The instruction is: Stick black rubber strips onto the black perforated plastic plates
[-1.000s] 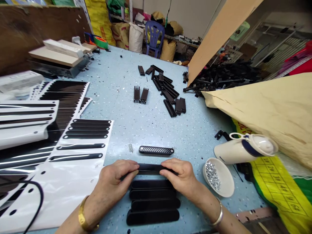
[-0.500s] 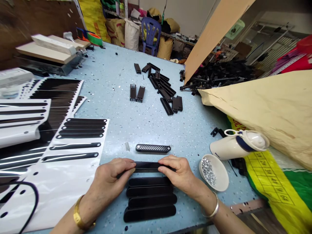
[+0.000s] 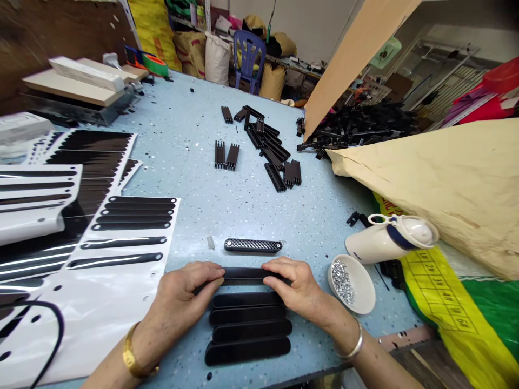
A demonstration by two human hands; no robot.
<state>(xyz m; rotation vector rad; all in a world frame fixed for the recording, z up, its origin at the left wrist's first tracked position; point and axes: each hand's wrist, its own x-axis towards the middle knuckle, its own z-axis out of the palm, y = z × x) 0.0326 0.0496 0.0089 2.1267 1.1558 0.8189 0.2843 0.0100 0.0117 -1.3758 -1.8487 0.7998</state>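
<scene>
Left hand (image 3: 178,294), right hand (image 3: 300,289) pinch black bar (image 3: 244,276) near ends; grip closed on it; mesh-patterned bar (image 3: 253,246) beyond.

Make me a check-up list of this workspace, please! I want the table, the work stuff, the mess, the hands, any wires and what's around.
Surface: pale blue speckled table, dark bits scattered on it.
Job's things: black bar between the hands; four similar bars side by side nearer the person; crosshatched bar just beyond.
Clutter: ribbed black pieces heaped loosely; white sheets with black strips; bowl with small shiny parts; white bottle.
Hands: left hand and right hand pinch the black bar, one towards each end.
Cables: black cord-like curve over the sheets; can't tell what it is.
Surroundings: blue chair and white sack beyond the table.
</scene>
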